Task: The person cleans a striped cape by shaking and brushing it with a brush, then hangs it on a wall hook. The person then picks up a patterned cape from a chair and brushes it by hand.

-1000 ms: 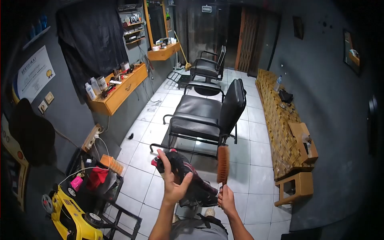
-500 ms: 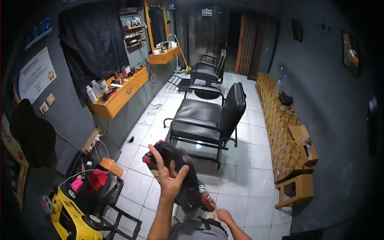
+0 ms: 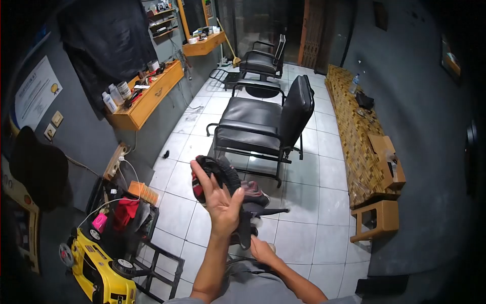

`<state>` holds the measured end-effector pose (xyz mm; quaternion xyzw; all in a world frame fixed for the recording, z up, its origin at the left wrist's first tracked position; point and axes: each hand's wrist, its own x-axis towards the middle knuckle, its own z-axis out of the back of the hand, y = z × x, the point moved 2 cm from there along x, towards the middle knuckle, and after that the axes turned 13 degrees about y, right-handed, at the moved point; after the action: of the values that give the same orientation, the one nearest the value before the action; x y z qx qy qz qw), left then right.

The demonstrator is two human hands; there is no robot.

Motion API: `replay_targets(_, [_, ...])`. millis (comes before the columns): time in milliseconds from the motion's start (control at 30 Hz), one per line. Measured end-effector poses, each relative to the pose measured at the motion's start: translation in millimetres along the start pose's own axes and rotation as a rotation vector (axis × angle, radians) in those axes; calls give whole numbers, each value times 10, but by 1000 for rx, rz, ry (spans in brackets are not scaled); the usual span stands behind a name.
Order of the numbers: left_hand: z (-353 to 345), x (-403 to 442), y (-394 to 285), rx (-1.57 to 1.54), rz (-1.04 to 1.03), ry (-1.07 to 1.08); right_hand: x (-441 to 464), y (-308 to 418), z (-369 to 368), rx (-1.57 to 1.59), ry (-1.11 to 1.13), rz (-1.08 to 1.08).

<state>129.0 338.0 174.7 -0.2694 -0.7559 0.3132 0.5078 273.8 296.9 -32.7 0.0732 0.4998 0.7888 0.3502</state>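
My left hand (image 3: 223, 205) is raised palm-up in the lower middle, thumb and index finger stretched out, other fingers curled into a bunched black-and-red cloth item (image 3: 223, 172). A ribbed, gathered black band shows on the cloth behind the fingers, and dark folds hang down to the right. My right hand (image 3: 261, 250) is lower and close to my body, its fingers closed by the cloth's dark lower end. What it grips is hidden. A blurred pinkish-grey part (image 3: 255, 195) and a dark pointed end (image 3: 276, 211) stick out to the right.
Ahead stands a black barber chair (image 3: 253, 121), with another chair (image 3: 260, 63) beyond it. A wooden shelf drawer (image 3: 152, 101) with bottles is on the left wall. A yellow toy car (image 3: 98, 271) lies lower left. A woven-covered bench (image 3: 359, 152) and brown stool (image 3: 377, 223) line the right.
My left hand and the cloth have shifted slightly up and right. My right hand has moved up and left; the brown object at its fingers is no longer visible. The view has tilted down.
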Motion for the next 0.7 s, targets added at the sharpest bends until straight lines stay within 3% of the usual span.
replay_targets(67, [57, 58, -166, 35, -1, -15, 14, -1251, -566, -144, 178, -73])
replay_targets(133, [184, 45, -165, 68, -5, -51, -104, -1668, -457, -231, 364, -203])
replay_targets(200, [253, 36, -153, 116, -31, -98, -113, -1942, -343, -300, 287, -329])
replay_targets(300, [295, -35, -13, 179, -52, -180, -1, -1603, 160, -183, -100, -222])
replay_targets(367, [236, -51, 36, 217, -60, -164, -20, -430, 711, 445, -169, -257])
replay_targets(467, [53, -83, 89, 210, -54, -128, 15, 475, 1016, 1203, -79, 49])
replay_targets(533, [-60, -88, 85, 220, -25, -92, 65, 656, 911, 1047, -24, 212])
replay_targets(567, [-110, -79, 82, 203, -22, -70, 105, 618, 768, 756, -34, 187])
replay_targets(600, [-136, -74, 80, 187, -18, -50, 113, 731, 593, 817, -65, 78])
replay_targets(633, [-98, -67, 125, 138, -28, -67, 111, 665, 408, 1018, 42, -44])
replay_targets(667, [-77, -26, 106, 148, -46, -88, 131, 503, 326, 495, 196, 52])
replay_targets(700, [-54, 26, 78, 158, -64, -112, 114, 263, 171, 167, 128, 155])
